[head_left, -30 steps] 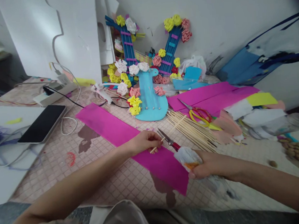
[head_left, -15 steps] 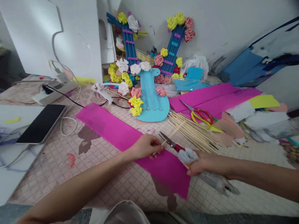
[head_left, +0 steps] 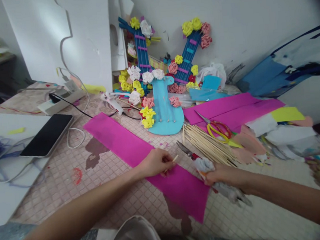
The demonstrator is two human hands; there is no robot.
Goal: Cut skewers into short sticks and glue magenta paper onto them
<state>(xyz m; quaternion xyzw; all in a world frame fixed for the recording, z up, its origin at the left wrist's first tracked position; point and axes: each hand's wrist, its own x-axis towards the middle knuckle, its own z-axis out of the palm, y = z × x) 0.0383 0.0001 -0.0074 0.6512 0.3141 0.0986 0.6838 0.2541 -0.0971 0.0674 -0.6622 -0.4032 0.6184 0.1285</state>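
Note:
My left hand (head_left: 155,162) is closed in a pinch on a short wooden stick (head_left: 171,163), resting on a long magenta paper strip (head_left: 140,155) that runs across the tiled table. My right hand (head_left: 223,175) is wrapped round scissors (head_left: 189,153) whose handle is bound in white cloth; the blades point up-left, just right of the stick's tip and apart from it. A pile of wooden skewers (head_left: 207,144) lies just beyond the scissors.
A blue paper guitar (head_left: 163,108) with paper flowers lies behind, with two more leaning on the wall. Yellow-handled scissors (head_left: 215,128) rest on more magenta sheets (head_left: 231,108). A phone (head_left: 47,134), cables and a power strip (head_left: 63,100) are at left. White foam boards stand behind.
The stick in my left hand is now shorter; its far part beyond the blades is gone. The scissors have drawn slightly to the right, away from the stick. The view has shifted a little.

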